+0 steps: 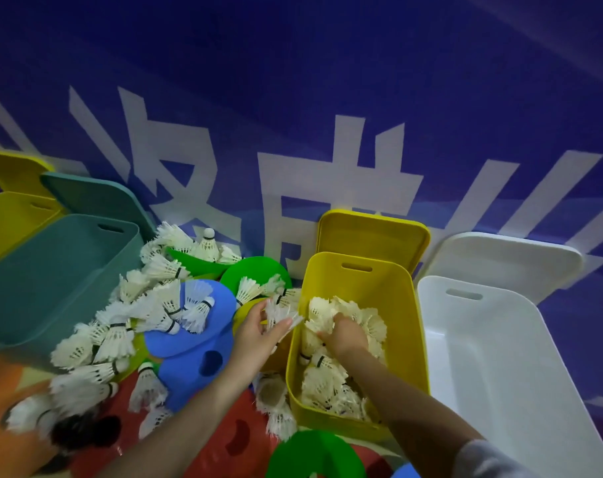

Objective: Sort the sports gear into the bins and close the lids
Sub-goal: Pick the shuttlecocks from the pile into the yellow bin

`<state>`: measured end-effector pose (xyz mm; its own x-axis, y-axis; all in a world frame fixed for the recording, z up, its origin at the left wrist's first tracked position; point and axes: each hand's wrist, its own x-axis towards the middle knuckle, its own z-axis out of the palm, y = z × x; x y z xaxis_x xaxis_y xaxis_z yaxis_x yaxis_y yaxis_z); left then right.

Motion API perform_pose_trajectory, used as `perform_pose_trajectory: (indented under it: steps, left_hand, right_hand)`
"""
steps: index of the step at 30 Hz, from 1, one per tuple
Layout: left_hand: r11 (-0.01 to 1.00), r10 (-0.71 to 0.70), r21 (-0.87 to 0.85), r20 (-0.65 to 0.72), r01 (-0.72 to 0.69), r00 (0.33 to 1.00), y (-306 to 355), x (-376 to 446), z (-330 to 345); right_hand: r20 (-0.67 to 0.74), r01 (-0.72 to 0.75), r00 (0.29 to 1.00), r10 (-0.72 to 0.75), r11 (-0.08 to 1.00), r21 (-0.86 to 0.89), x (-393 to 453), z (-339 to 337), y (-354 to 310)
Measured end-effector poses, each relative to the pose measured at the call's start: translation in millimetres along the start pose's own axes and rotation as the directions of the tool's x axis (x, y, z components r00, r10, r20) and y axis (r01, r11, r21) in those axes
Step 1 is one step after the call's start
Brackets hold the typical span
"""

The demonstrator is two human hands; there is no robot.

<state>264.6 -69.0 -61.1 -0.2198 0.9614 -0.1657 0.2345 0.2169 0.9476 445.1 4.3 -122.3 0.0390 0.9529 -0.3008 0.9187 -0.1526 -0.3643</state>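
A yellow bin (401, 305) stands in the middle, partly filled with white shuttlecocks (331, 384). My right hand (345, 334) is inside it, fingers curled round a bunch of shuttlecocks (358, 313). Just left of the bin's rim, my left hand (258, 334) pinches a shuttlecock (281, 313). Several more shuttlecocks (121, 326) lie heaped on the floor to the left, mixed with blue (203, 343), green (255, 270) and red (238, 439) flat cones.
An empty white bin (520, 374) stands at the right, a teal bin (52, 270) and another yellow bin (7, 215) at the left. Each bin's lid leans behind it against the blue banner wall (293, 98). A green cone (314, 453) lies at the bottom.
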Motion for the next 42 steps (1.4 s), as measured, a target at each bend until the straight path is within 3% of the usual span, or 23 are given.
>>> perform_pose_trajectory:
  steps: [2,4,6,8,10,12,14,16,21,26,31,33,38,42]
  left_hand:
    - [1.0,0.003,0.024,-0.037,-0.002,0.999,3,0,4]
    - [0.997,0.043,0.063,-0.061,-0.039,0.997,9,-1,9]
    - [0.984,0.121,0.139,-0.031,-0.115,0.992,17,-3,16]
    - [0.957,0.184,0.22,0.052,-0.191,0.982,26,-5,25]
    - [0.924,0.226,0.283,0.143,-0.259,0.964,30,-6,36]
    - [0.882,0.239,0.358,0.217,-0.305,0.946,31,-5,50]
    - [0.83,0.215,0.45,0.284,-0.328,0.934,27,-3,65]
    - [0.749,0.169,0.565,0.343,-0.346,0.924,21,2,78]
    - [0.541,-0.008,0.751,0.454,-0.378,0.891,9,17,99]
    - [0.291,-0.199,0.851,0.501,-0.437,0.843,-7,31,102]
    - [0.17,-0.04,0.85,0.512,-0.499,0.858,-18,35,111]
    - [0.224,0.031,0.826,0.525,-0.518,0.851,-18,37,112]
    - [0.499,0.19,0.702,0.484,-0.509,0.854,-5,35,106]
    - [0.663,0.307,0.546,0.425,-0.511,0.852,14,27,86]
  right_hand:
    - [0.014,0.042,0.999,-0.042,0.999,0.02,3,-7,1]
    - [-0.016,0.125,0.992,-0.124,0.98,0.154,1,-21,4]
    - [-0.097,0.231,0.972,-0.213,0.941,0.246,-6,-46,19]
    - [-0.207,0.318,0.938,-0.278,0.928,0.195,-12,-76,44]
    - [-0.373,0.287,0.897,-0.238,0.955,0.08,-19,-99,73]
    - [-0.498,0.161,0.859,-0.12,0.986,0.041,-27,-106,100]
    - [-0.459,0.023,0.887,0.048,0.989,0.148,-34,-95,118]
    - [-0.328,-0.054,0.928,0.176,0.935,0.35,-40,-80,126]
    - [-0.278,-0.013,0.937,0.214,0.813,0.582,-45,-66,129]
    - [-0.25,0.015,0.95,0.185,0.776,0.631,-41,-60,135]
    - [-0.265,0.039,0.945,0.191,0.74,0.672,-40,-57,143]
    - [-0.265,0.035,0.944,0.195,0.741,0.671,-41,-58,142]
    - [-0.318,0.033,0.919,0.232,0.759,0.65,-46,-63,137]
    - [-0.356,0.03,0.917,0.18,0.858,0.512,-54,-73,129]
